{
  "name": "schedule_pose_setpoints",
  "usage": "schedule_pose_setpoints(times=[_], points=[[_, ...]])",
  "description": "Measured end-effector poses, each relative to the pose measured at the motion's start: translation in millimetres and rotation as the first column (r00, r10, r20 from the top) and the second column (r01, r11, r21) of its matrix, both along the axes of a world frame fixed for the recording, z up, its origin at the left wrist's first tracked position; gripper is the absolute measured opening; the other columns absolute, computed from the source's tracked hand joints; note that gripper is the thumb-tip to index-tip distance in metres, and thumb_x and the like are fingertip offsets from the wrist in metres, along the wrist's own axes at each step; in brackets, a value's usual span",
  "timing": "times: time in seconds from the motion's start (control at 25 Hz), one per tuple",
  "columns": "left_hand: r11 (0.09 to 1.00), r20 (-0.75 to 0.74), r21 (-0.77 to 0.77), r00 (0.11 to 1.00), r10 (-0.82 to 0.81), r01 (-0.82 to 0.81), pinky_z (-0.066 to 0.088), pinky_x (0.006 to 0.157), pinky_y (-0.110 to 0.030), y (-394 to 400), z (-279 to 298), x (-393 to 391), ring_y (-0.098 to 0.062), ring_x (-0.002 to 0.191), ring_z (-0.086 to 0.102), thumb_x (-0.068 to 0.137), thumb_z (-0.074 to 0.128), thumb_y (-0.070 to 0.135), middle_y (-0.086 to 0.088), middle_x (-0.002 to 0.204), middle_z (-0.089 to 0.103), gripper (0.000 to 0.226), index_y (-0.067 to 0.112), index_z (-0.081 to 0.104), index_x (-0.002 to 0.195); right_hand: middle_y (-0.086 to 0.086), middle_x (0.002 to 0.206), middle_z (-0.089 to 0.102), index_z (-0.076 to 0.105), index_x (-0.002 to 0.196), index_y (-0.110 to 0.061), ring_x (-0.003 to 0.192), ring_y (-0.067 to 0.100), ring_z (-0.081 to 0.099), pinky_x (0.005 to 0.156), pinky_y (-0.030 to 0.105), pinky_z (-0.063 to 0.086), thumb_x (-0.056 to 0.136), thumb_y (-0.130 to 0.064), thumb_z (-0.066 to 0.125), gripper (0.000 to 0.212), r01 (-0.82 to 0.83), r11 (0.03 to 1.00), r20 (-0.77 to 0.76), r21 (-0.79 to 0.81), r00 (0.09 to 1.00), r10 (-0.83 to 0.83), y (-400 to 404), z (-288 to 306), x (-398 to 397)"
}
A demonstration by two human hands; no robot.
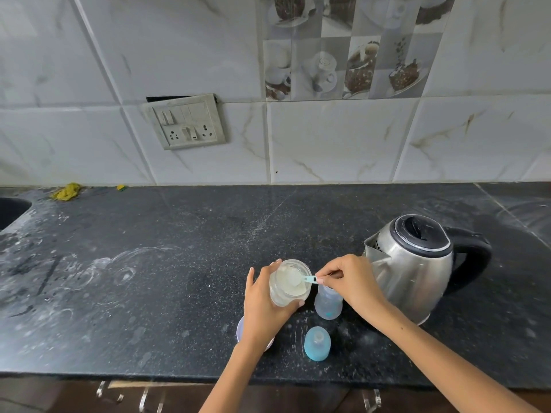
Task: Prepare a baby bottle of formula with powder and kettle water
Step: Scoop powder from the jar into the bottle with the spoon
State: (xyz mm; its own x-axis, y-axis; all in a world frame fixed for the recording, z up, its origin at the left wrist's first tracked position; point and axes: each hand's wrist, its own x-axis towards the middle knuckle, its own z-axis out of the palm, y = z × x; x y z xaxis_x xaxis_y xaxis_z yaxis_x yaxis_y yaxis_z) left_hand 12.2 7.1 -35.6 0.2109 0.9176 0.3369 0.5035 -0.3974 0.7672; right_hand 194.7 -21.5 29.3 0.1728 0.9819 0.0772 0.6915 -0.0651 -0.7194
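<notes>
My left hand (262, 305) grips a clear jar of pale formula powder (287, 283), tilted toward me above the dark counter. My right hand (347, 280) pinches the handle of a small blue-green scoop (310, 279) whose bowl sits inside the jar's mouth. Just right of the jar stands the open clear baby bottle (328, 304), partly hidden by my right hand. Its blue cap with the teat (317, 343) lies on the counter in front of it. A steel kettle (414, 263) with a black lid and handle stands to the right.
A white lid (240, 329) lies under my left wrist. The black granite counter (179, 278) bears dried white marks at left. A sink corner (12, 210) is at far left, a yellow cloth (67, 191) at the back, a switch panel (186, 122) on the tiled wall.
</notes>
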Motion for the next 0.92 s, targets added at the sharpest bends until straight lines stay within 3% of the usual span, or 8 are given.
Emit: schedule_pose_setpoints(times=[0.2,0.4,0.56,0.68,0.8,0.92], points=[[1.000,-0.008,-0.017,1.000,0.003,-0.003,0.015,0.116,-0.037,0,2,-1,-0.003,0.118,0.047,0.059,0.074,0.052,0.018,0.130,0.054,0.073,0.024,0.051,0.122,0.000,0.076,0.077,0.081,0.084,-0.015,0.069,0.007,0.069,0.067,0.016,0.053,0.077,-0.012,0.081,0.008,0.007,1.000,-0.040,-0.016,0.999,-0.007,0,0,2],[0.994,0.057,-0.109,0.998,0.006,0.001,0.042,0.100,-0.044,5,-2,-6,-0.005,0.117,0.047,0.057,0.076,0.049,0.018,0.131,0.053,0.072,0.032,0.048,0.122,0.005,0.069,0.077,0.080,0.079,-0.015,0.063,0.013,0.070,0.071,0.027,0.059,0.075,-0.008,0.082,0.008,0.051,0.998,-0.266,-0.049,0.962,-0.062,4,-1,3],[0.980,0.077,-0.197,0.997,-0.023,0.038,0.045,0.099,-0.036,15,-7,-15,-0.005,0.122,0.050,0.060,0.079,0.052,0.015,0.134,0.053,0.080,0.044,0.038,0.128,0.006,0.071,0.077,0.080,0.078,-0.015,0.068,0.014,0.072,0.069,0.022,0.059,0.077,-0.004,0.080,0.011,0.057,0.996,-0.405,-0.065,0.911,-0.078,2,-3,-3],[0.971,0.076,-0.235,0.996,-0.036,0.053,0.043,0.102,-0.034,18,-9,-17,-0.008,0.124,0.049,0.064,0.081,0.046,0.014,0.135,0.052,0.088,0.037,0.033,0.137,0.006,0.071,0.077,0.079,0.077,-0.015,0.067,0.010,0.071,0.064,0.015,0.056,0.077,-0.001,0.078,0.014,0.092,0.995,-0.490,-0.046,0.866,-0.102,-4,0,-6],[0.986,0.059,-0.157,0.996,0.071,-0.062,0.031,0.110,-0.033,5,-3,-10,-0.008,0.136,0.031,0.069,0.081,0.037,0.013,0.149,0.031,0.099,0.024,0.022,0.147,0.001,0.073,0.078,0.079,0.077,-0.020,0.067,0.006,0.071,0.064,0.015,0.055,0.078,-0.003,0.078,0.017,0.140,0.990,-0.542,0.000,0.832,-0.118,-17,3,-4],[0.986,0.151,0.127,0.985,0.087,-0.106,0.028,0.110,-0.027,-26,4,9,-0.010,0.138,0.030,0.086,0.064,0.025,0.003,0.150,0.032,0.066,0.018,0.030,0.142,-0.003,0.075,0.078,0.078,0.078,-0.024,0.072,0.010,0.074,0.066,0.019,0.058,0.078,-0.004,0.078,0.020,0.234,0.970,-0.554,0.061,0.816,-0.161,-40,0,4]])
